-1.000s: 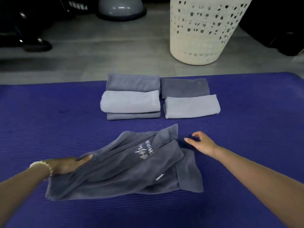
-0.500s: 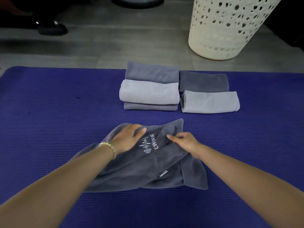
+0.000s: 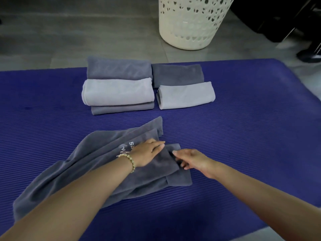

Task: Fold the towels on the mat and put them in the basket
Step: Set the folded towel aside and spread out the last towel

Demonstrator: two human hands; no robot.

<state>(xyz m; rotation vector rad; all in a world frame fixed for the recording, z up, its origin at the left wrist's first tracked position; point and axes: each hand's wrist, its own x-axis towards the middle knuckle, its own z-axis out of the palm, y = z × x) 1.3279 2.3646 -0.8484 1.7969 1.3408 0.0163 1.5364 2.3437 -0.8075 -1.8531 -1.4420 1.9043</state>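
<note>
A crumpled dark grey towel (image 3: 97, 162) with a white logo lies on the purple mat (image 3: 243, 136) in front of me. My left hand (image 3: 147, 153), with a bead bracelet on the wrist, presses flat on the towel's upper fold, fingers straight and pointing right. My right hand (image 3: 191, 160) touches the edge of that fold at the towel's right end, its fingertips against the cloth. Behind lie folded towels: a left stack (image 3: 118, 91) of three and a right pair (image 3: 185, 94). The white perforated basket (image 3: 191, 23) stands on the floor beyond the mat.
Grey floor (image 3: 86, 32) runs behind the mat. Dark equipment (image 3: 295, 23) stands at the far right beside the basket. Bare mat stretches to the left and right of the towels.
My left hand has slid rightwards over the logo to the towel's right part. My right hand has shifted down to the fold's right edge. The view has swung a little left.
</note>
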